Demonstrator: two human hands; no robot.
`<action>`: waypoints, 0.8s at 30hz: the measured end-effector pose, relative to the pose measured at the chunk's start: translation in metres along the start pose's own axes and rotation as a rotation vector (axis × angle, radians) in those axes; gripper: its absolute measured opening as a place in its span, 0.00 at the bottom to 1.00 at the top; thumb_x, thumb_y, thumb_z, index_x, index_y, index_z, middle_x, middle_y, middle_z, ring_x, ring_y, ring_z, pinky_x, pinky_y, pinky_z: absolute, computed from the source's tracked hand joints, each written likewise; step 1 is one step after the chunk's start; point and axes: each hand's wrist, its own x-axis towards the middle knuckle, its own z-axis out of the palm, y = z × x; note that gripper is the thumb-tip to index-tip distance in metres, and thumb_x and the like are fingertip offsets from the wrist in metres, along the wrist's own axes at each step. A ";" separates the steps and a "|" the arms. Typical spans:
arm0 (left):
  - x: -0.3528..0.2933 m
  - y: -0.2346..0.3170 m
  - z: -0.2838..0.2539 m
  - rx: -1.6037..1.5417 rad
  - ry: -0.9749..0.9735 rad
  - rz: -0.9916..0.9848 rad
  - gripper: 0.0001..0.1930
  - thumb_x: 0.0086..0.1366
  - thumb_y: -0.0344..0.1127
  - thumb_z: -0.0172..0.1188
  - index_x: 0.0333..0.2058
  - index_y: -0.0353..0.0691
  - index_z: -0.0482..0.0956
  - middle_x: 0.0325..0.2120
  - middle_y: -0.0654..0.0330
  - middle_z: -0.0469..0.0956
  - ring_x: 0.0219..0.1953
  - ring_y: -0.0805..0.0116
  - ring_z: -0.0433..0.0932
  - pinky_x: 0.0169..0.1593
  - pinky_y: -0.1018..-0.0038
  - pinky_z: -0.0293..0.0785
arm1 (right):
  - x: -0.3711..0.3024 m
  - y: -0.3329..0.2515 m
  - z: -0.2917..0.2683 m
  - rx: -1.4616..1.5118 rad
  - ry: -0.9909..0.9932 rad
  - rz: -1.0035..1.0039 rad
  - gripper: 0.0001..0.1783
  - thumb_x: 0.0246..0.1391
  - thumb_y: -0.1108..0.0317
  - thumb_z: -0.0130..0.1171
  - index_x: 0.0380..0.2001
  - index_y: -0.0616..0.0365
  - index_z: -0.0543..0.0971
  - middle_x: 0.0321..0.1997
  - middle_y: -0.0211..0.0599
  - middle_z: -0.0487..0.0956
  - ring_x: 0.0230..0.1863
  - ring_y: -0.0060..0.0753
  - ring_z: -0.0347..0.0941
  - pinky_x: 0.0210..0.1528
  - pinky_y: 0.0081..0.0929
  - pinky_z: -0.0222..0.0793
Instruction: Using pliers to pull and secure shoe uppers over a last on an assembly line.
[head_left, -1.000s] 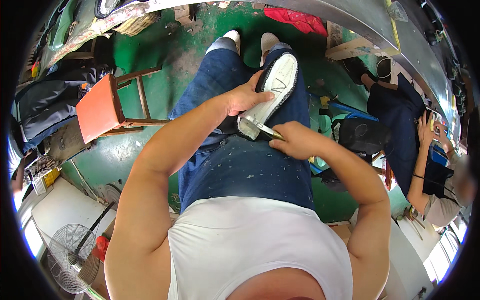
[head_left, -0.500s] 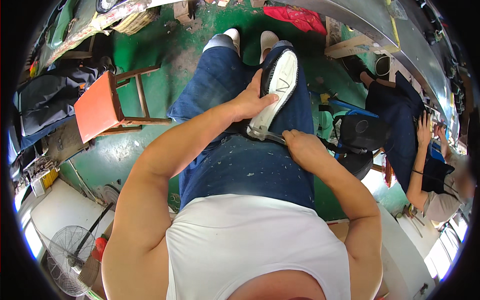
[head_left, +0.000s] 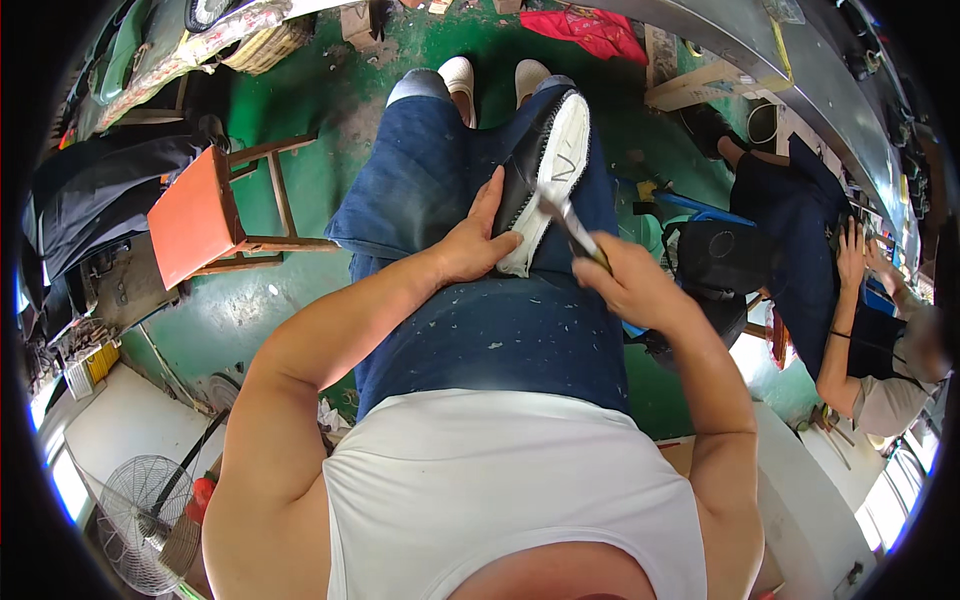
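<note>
Between orange stool (head_left: 190,220) and co-worker (head_left: 785,220), left hand (head_left: 474,242) pinching shoe (head_left: 562,150), right hand (head_left: 630,282) clutching metal tool (head_left: 572,222)

Left fingers (head_left: 488,203) on a black, white-soled shoe (head_left: 553,172), right fingers (head_left: 614,252) around a metal-headed tool (head_left: 573,222).

The shoe (head_left: 528,178) is over the lap (head_left: 440,180), stool (head_left: 190,220) left, bag (head_left: 720,258) right.

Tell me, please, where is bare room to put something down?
The stool has a bare orange seat. Green floor also lies open between it and the jeans. Crowded: above the jeans, where the left hand holds the shoe and the right hand holds a tool over it; also right of them, around the black bag.
</note>
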 end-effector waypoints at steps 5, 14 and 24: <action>0.000 0.017 -0.008 0.116 -0.035 -0.041 0.53 0.65 0.35 0.63 0.73 0.37 0.28 0.74 0.43 0.43 0.74 0.52 0.49 0.72 0.70 0.50 | 0.030 0.026 0.031 -0.263 0.201 -0.016 0.19 0.67 0.56 0.52 0.41 0.65 0.74 0.34 0.52 0.80 0.38 0.57 0.78 0.43 0.44 0.72; -0.040 0.077 -0.034 -0.947 -0.164 -0.034 0.40 0.71 0.41 0.58 0.73 0.36 0.46 0.67 0.51 0.63 0.67 0.61 0.66 0.69 0.63 0.61 | -0.002 0.042 0.029 0.061 0.331 0.174 0.20 0.65 0.52 0.55 0.34 0.62 0.77 0.24 0.41 0.79 0.28 0.45 0.78 0.36 0.39 0.73; 0.028 0.051 -0.010 -1.449 0.033 -0.121 0.29 0.73 0.58 0.47 0.61 0.43 0.71 0.51 0.48 0.78 0.51 0.47 0.80 0.56 0.47 0.76 | 0.021 -0.007 0.015 -0.278 0.569 -0.348 0.45 0.51 0.50 0.70 0.64 0.66 0.65 0.65 0.54 0.68 0.66 0.56 0.64 0.66 0.44 0.64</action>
